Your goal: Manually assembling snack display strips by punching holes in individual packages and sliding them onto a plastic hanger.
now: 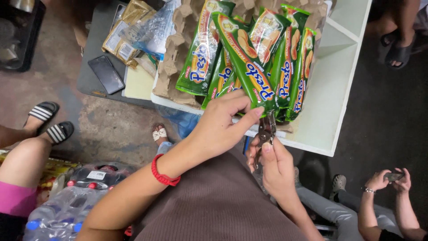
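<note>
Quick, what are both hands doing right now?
Left hand: closed, pinching the long green biscuit packet.
Right hand: closed on the small dark metal stapler.

Far left of my view I see a black phone (106,74) lying on a dark board (91,53), beside gold packets (127,31) and a clear plastic bag (154,29). Brown egg cartons (176,58) rest on the white bench (332,89). Near left, wrapped water bottles (62,209) sit on the floor, and near right another person's hands hold a small phone (394,176).
</note>
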